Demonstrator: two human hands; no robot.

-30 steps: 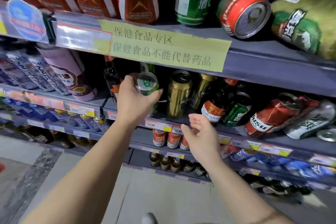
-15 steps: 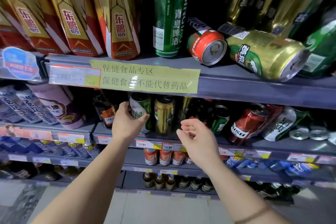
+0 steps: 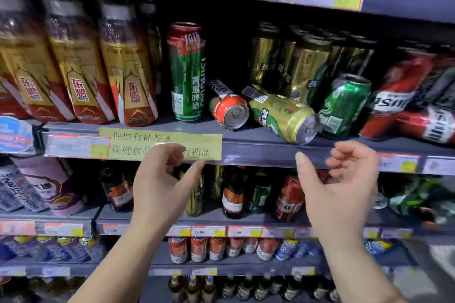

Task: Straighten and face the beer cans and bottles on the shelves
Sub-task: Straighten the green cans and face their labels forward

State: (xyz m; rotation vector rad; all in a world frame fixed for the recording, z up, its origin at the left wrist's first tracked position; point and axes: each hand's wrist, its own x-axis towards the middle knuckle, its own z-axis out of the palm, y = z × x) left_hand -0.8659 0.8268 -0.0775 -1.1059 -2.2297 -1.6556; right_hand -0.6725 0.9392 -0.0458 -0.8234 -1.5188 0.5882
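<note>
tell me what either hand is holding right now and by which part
Nothing. The left hand and right hand hang loosely curled below the tipped cans.

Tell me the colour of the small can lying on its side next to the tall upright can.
Red small can, silver end facing out; head view.

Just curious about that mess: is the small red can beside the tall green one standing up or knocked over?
Knocked over. The small red can lies on its side, one round end facing outward, beside the upright tall green can.
</note>
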